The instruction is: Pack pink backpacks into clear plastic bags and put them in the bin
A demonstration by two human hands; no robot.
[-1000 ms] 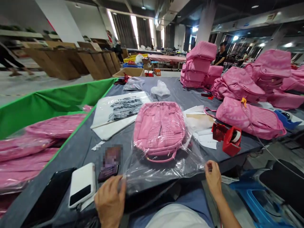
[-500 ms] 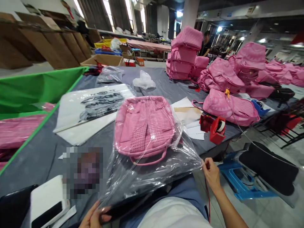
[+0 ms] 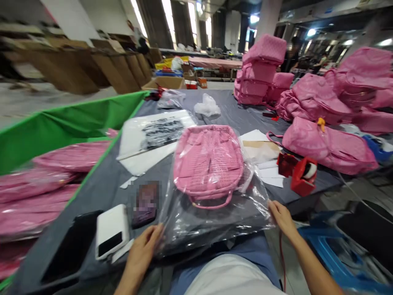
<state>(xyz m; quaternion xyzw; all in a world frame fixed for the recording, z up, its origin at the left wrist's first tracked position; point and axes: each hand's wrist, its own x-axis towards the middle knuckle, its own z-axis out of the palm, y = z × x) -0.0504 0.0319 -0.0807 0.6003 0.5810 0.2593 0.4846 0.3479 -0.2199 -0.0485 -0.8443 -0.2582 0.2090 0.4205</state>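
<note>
A pink backpack lies on the grey-covered table inside a clear plastic bag, its top handle loop toward me. The bag's wide end spreads out between my two hands. My left hand pinches the bag's near left corner, fingers closed. On the other side, my right hand grips the near right corner, also closed. Just left of my left hand are a white power bank and a dark phone-like object with a blurred surface.
Left of the table, a green-edged bin holds bagged pink packs. A red tape dispenser stands at the right edge. Pink backpacks are piled behind it. Printed plastic bags lie at the back left; a blue stool stands right.
My view has swung left, showing more of the green bin. My left hand has risen from the lower frame edge, still on the bag's corner. The bag's end stays spread.
</note>
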